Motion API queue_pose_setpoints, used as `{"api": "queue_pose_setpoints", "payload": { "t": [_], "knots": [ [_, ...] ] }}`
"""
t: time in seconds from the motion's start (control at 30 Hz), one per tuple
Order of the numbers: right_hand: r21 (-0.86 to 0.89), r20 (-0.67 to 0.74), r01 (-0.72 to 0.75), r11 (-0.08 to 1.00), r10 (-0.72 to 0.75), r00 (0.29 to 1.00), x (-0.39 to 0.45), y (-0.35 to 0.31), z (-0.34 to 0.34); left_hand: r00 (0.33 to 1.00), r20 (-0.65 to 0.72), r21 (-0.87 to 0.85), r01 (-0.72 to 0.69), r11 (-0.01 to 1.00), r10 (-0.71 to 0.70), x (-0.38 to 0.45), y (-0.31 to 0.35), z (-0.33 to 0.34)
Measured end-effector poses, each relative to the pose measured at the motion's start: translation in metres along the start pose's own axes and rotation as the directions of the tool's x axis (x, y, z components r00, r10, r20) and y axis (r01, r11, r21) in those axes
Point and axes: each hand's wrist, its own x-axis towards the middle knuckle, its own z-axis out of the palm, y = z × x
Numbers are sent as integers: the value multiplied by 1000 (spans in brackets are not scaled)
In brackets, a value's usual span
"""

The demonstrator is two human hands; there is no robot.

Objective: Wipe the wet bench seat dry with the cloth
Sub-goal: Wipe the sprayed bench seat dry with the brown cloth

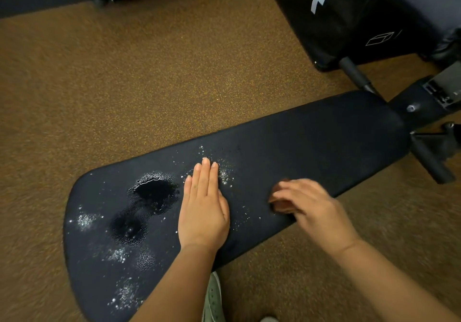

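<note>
A long black padded bench seat (324,142) runs from lower left to upper right. Its left half is wet: two dark puddles (156,192) and scattered shiny droplets. My left hand (203,204) lies flat on the seat with straight fingers, just right of the larger puddle. My right hand (306,202) is blurred and grips a small brown cloth (280,203) against the seat near its front edge. Most of the cloth is hidden under the fingers. The seat to the right of the cloth looks matte, with no droplets.
Brown speckled floor (149,72) surrounds the bench. A black box with white markings (336,15) stands at the upper right, beside the bench's metal frame and handle (429,102). A light green shoe (213,299) shows below the seat's front edge.
</note>
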Motion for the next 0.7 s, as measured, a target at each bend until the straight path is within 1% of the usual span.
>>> {"api": "queue_pose_setpoints", "payload": {
  "t": [0.03,0.1,0.13,0.17,0.2,0.3,0.37,0.4,0.43,0.47,0.5,0.57,0.6,0.63,0.7],
  "knots": [
    [-19,-30,-87,996,86,996,4,12,-7,1000,-1,6,9,1000,-9,0,1,0],
    [10,-128,-259,966,259,957,20,18,-6,1000,-4,13,27,1000,-27,-1,3,1],
    [30,-176,-309,951,309,935,26,10,2,1000,-1,16,31,999,-30,-1,4,2],
    [58,-196,-320,946,325,925,29,-4,12,1000,2,20,30,999,-30,-1,4,2],
    [95,-182,-291,952,304,935,28,-22,22,1000,2,24,26,999,-26,0,4,2],
    [162,-65,-97,982,109,992,-1,-64,42,1000,6,20,5,1000,-5,1,0,3],
    [168,-36,3,986,4,999,-25,-59,33,1000,-4,20,2,1000,-2,1,0,4],
    [148,-31,26,989,-22,999,-31,-48,25,1000,-4,19,2,1000,-2,1,1,3],
    [111,-32,19,994,-16,999,-33,-34,18,1000,-3,15,5,1000,-5,2,1,3],
    [80,-46,-22,997,25,999,-31,-22,12,1000,-6,10,7,1000,-7,2,2,2],
    [70,-71,-92,993,97,993,-25,-13,9,1000,-10,5,8,1000,-8,2,2,2],
    [107,-122,-248,963,260,958,-9,-19,15,1000,-9,0,8,1000,-8,1,1,4],
    [129,-140,-276,952,293,946,-4,-33,22,1000,-10,1,8,1000,-8,1,1,5],
    [149,-129,-265,953,285,950,-5,-50,32,1000,-11,1,5,1000,-5,1,1,5],
    [169,-65,-143,975,155,986,-26,-80,46,1000,-14,-1,-2,1000,2,1,0,6]
  ]
}}
